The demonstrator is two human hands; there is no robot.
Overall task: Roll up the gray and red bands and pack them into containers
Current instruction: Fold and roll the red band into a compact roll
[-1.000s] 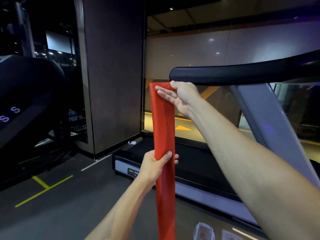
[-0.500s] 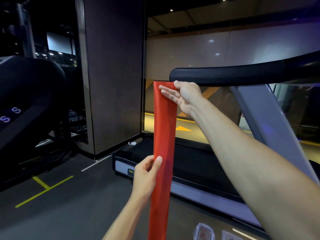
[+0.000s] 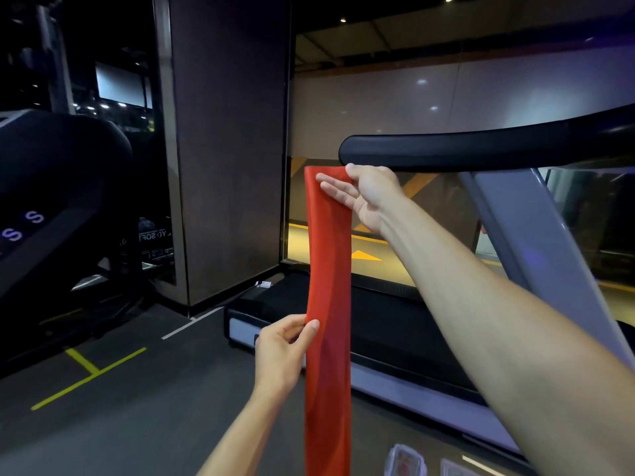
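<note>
The red band (image 3: 328, 304) hangs straight down in front of us, stretched between our two hands, its lower end running out of view past the bottom edge. Starting on the left, our left hand (image 3: 280, 352) pinches the band's left edge partway down, thumb and forefinger closed on the rubber with the other fingers curled loosely behind. Above that pinch the band rises flat, with a slight twist, to our right hand (image 3: 367, 194), which holds the top end: the thumb sits at the upper corner and the straight fingers (image 3: 331, 187) lie across the face of the band, just under the black handrail (image 3: 464, 149) of the treadmill (image 3: 395, 324). We judge that we are at the smoothing step, getting the band flat and hanging true before any rolling starts; no roll has been formed yet. The next move, as we see it, calls for keeping the edges lined up below the left pinch, then curling one end tightly over itself so the roll stays narrow and even. A loose start would likely spiral off to one side. Below the right arm, at the bottom edge, we make out two small clear containers (image 3: 407, 462), cut off by the frame; something reddish shows in one, but we cannot tell what. The gray band is not in view.
</note>
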